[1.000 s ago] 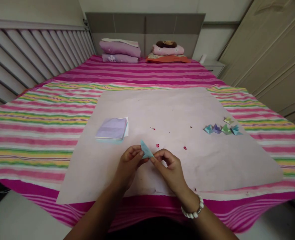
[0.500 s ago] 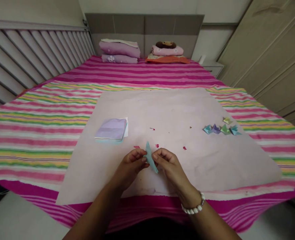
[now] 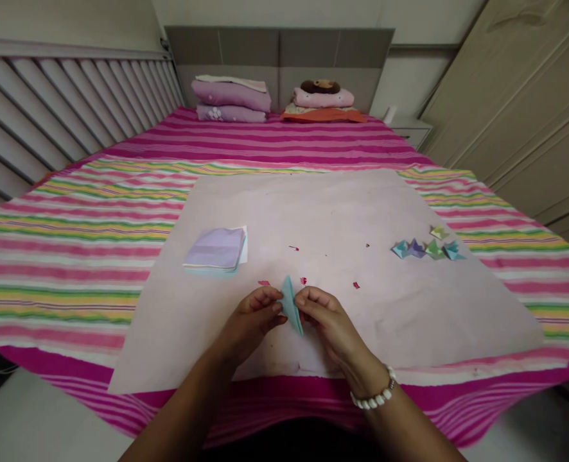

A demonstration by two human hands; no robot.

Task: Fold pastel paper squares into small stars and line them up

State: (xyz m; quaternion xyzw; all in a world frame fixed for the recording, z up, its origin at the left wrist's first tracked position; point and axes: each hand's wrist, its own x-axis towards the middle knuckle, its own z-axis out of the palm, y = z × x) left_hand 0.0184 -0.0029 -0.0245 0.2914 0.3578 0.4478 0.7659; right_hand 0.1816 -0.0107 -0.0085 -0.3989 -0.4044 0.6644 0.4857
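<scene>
The left hand (image 3: 256, 316) and right hand (image 3: 330, 319) pinch the folded blue paper (image 3: 291, 307) from either side, above the near half of the sheet (image 3: 385, 218). To work it well, a light, even fingertip grip should serve: edges matched before any crease is pressed, layers not squashed. The scraps (image 3: 356, 285) mid-sheet and the stack (image 3: 216, 249) on the sheet's left are best left untouched.

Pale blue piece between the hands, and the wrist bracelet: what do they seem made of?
Pale blue piece: probably matte paper, judging by its flat faces and straight, creased-looking edges. Bracelet: separate whitish beads, smooth-looking; stone, plastic or glass, I can't tell.
</scene>
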